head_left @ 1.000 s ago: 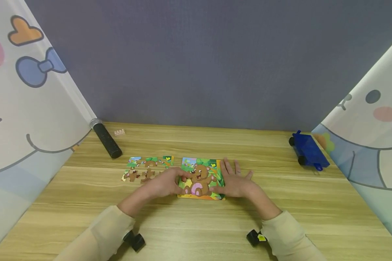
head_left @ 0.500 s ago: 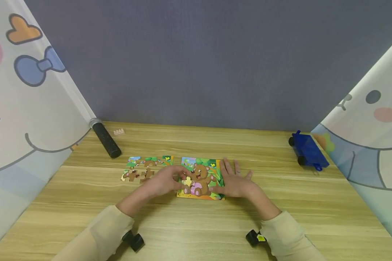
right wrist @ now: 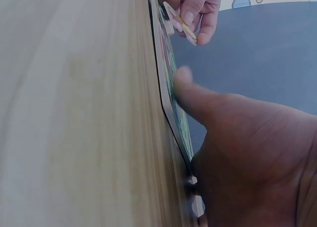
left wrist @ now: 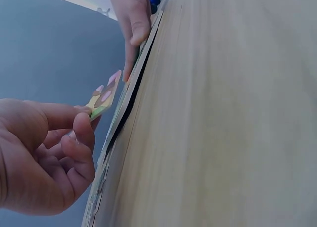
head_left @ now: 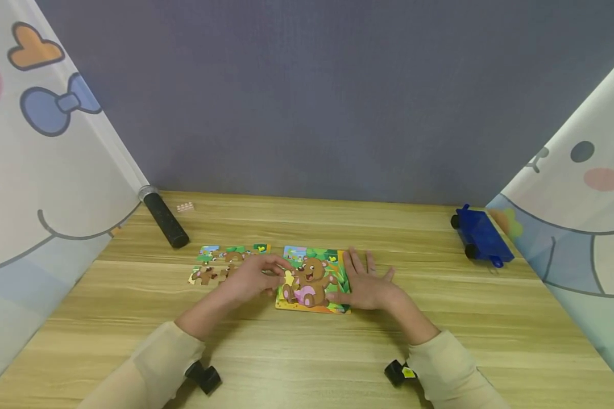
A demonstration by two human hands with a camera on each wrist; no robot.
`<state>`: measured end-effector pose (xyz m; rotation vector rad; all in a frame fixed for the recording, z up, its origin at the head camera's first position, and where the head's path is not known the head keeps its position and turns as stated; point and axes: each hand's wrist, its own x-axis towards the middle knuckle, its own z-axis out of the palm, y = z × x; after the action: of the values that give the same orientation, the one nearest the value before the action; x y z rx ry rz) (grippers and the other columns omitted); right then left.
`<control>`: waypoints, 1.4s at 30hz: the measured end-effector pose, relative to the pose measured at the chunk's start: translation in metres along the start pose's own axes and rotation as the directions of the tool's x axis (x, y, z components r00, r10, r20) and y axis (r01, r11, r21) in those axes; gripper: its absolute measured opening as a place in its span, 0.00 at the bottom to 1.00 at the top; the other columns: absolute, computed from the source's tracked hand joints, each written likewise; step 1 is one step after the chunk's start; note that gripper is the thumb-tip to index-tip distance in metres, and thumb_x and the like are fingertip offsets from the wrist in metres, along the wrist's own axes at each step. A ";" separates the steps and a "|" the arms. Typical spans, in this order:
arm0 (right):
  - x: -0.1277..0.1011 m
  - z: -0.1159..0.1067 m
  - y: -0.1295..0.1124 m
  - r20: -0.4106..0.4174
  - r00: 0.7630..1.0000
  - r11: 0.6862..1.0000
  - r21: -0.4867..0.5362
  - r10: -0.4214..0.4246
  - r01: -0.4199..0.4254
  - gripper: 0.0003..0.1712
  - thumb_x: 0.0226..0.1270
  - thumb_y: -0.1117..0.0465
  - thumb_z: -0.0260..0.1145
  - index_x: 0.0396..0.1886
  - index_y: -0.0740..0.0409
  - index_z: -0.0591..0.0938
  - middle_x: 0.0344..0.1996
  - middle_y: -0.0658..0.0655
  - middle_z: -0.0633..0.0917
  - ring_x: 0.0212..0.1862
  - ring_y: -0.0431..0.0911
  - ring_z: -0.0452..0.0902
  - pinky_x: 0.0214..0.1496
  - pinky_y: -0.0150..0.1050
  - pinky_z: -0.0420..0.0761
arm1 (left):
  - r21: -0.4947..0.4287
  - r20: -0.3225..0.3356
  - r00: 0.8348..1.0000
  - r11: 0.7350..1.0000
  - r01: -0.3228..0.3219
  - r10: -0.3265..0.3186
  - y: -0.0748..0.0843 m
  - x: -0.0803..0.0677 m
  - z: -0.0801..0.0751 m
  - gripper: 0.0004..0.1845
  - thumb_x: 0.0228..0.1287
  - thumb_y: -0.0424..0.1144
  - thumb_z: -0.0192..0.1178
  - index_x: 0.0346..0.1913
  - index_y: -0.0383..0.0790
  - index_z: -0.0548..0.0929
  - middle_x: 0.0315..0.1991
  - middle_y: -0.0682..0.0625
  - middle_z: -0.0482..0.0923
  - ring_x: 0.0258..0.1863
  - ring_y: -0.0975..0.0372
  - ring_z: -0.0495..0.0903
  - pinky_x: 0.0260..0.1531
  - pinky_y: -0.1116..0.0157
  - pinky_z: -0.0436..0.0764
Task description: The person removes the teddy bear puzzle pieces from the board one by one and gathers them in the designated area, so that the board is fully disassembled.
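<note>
L hand (head_left: 256, 277), ctr of head view a bit left, comes in from btm left, forearm slanting up to the right; thumb + index pinch a puzzle piece (left wrist: 105, 96), other fingers curled under per L wrist cam. Piece (yellow, brown & pink bits) is held tilted at the left part of the bear puzzle (head_left: 313, 278), mid-frame; can't tell if its edge touches. R hand (head_left: 372, 288), just right of ctr, forearm from btm right, lies w/ fingers spread along the puzzle's right edge, thumb pointing left over the pic; nothing in its grasp. Both arms in pale sleeves (head_left: 150, 360), w/ a black wrist device (head_left: 203, 378) by each cuff. Loose pieces (head_left: 204, 276) in approx. 2 rows left of the puzzle, some partly behind L hand. Surface: light wood-grain table (head_left: 307, 358), streaks running L–R. Black mic (head_left: 166, 220) at table's upper left, small pink brick (head_left: 185, 207) next to it; blue toy cart (head_left: 483, 236) at table's upper right. Plain grey-blue partition (head_left: 307, 102) across top; cartoon-print panels (head_left: 583, 216) on both sides, incl. orange heart + blue bow upper left.
</note>
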<state>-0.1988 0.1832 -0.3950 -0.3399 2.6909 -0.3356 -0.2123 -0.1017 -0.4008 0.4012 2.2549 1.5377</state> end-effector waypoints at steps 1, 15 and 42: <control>0.000 0.000 0.001 -0.001 1.000 1.000 0.000 -0.005 0.005 0.68 0.63 0.22 0.56 0.82 0.61 0.38 0.81 0.61 0.34 0.78 0.66 0.24 0.58 0.85 0.32 | -0.003 -0.002 1.000 1.000 -0.002 0.002 0.000 0.000 -0.001 0.13 0.68 0.26 0.63 0.53 0.36 0.84 0.40 0.44 0.80 0.24 0.59 0.77 0.26 0.66 0.78; 0.000 0.001 0.001 -0.011 1.000 1.000 -0.018 -0.017 0.017 0.72 0.58 0.22 0.62 0.82 0.61 0.38 0.81 0.61 0.34 0.78 0.67 0.26 0.57 0.87 0.35 | -0.020 -0.027 0.999 1.000 0.024 -0.024 -0.007 -0.011 -0.022 0.14 0.69 0.29 0.63 0.56 0.35 0.83 0.42 0.43 0.81 0.23 0.59 0.75 0.23 0.67 0.75; 0.010 0.011 0.010 -0.010 1.000 1.000 -0.025 0.006 -0.007 0.77 0.50 0.16 0.60 0.82 0.55 0.35 0.80 0.56 0.30 0.78 0.63 0.21 0.58 0.86 0.33 | -0.026 -0.046 0.999 1.000 0.015 -0.016 -0.034 -0.047 -0.067 0.16 0.70 0.32 0.63 0.57 0.30 0.81 0.40 0.42 0.81 0.20 0.62 0.69 0.18 0.70 0.66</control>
<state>-0.2050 0.1877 -0.4113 -0.3372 2.7077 -0.3034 -0.2025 -0.1897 -0.4030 0.3436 2.2652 1.5825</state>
